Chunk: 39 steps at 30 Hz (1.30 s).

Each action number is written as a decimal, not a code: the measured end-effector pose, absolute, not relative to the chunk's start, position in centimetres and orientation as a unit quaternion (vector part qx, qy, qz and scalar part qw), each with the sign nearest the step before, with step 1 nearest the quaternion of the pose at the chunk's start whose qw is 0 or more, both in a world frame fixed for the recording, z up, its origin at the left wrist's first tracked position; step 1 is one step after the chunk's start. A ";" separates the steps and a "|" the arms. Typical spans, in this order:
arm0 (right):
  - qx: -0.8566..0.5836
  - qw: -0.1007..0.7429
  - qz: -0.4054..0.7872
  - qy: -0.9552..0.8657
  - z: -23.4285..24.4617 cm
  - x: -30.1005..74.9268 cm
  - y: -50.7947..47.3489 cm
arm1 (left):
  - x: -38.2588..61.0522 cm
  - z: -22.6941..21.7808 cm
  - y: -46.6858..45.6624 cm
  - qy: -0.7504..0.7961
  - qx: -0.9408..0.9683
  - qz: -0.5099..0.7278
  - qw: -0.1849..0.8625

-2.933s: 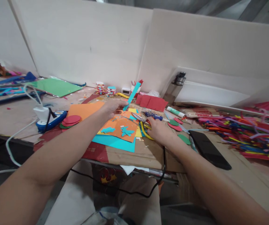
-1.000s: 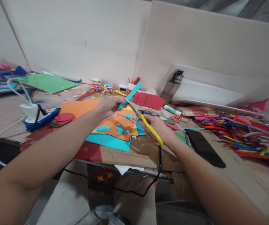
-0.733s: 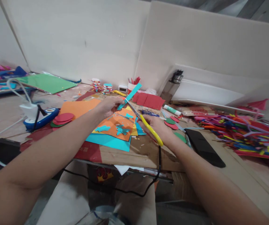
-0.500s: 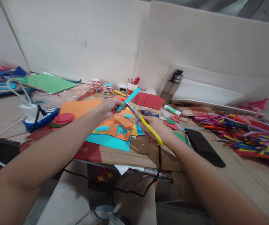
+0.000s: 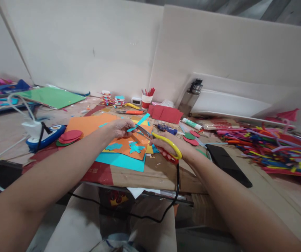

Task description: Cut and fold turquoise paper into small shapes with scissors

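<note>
My left hand (image 5: 124,128) pinches a turquoise paper strip (image 5: 143,119), which sticks out to the upper right. Around the handles of yellow-handled scissors (image 5: 167,140) my right hand (image 5: 170,141) is closed. The blades point left and meet the strip close to my left fingertips. Beneath both hands lies orange paper (image 5: 129,140) with small turquoise cut pieces (image 5: 136,147) on it. A turquoise sheet (image 5: 121,162) shows under the orange paper at the front edge.
Left stand a blue power strip (image 5: 47,135) and red paper circles (image 5: 71,135). Behind are red paper (image 5: 164,114), a cup of red sticks (image 5: 147,99) and a bottle (image 5: 190,95). To the right lie a glue stick (image 5: 191,124), a black phone (image 5: 227,164) and pipe cleaners (image 5: 271,147).
Both hands have come down slightly, and the strip is lower and shows less length. The scissor blades, wider apart before, have drawn together at the strip.
</note>
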State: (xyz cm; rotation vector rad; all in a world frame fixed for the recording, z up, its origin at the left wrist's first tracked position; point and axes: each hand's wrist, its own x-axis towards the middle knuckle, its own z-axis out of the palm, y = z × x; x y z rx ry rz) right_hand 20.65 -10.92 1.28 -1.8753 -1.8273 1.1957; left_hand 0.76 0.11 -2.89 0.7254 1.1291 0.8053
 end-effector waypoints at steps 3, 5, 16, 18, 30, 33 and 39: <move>-0.653 0.126 0.415 -0.621 1.4 20.5 -11.0 | 0.7 -3.2 0.2 0.507 0.326 0.352 0.716; -0.654 0.128 0.419 -0.617 1.6 20.3 -11.1 | 0.7 -3.4 0.3 0.507 0.330 0.345 0.718; -0.612 0.164 0.152 -0.759 0.2 24.0 -10.0 | -0.3 -1.0 -0.3 0.467 0.446 0.393 0.654; -0.612 0.128 0.092 -0.775 0.2 24.2 -10.3 | -0.3 -0.9 -0.3 0.450 0.449 0.424 0.645; -0.599 0.080 0.074 -0.794 2.1 24.0 -11.3 | 0.6 -1.7 -0.7 0.371 0.529 0.426 0.633; -0.588 0.262 0.130 -0.754 2.3 23.0 -10.4 | 1.1 -1.7 -1.1 0.359 0.549 0.418 0.629; -0.543 0.403 0.251 -0.692 0.5 20.1 -7.0 | 1.4 -1.7 -1.5 0.322 0.577 0.389 0.642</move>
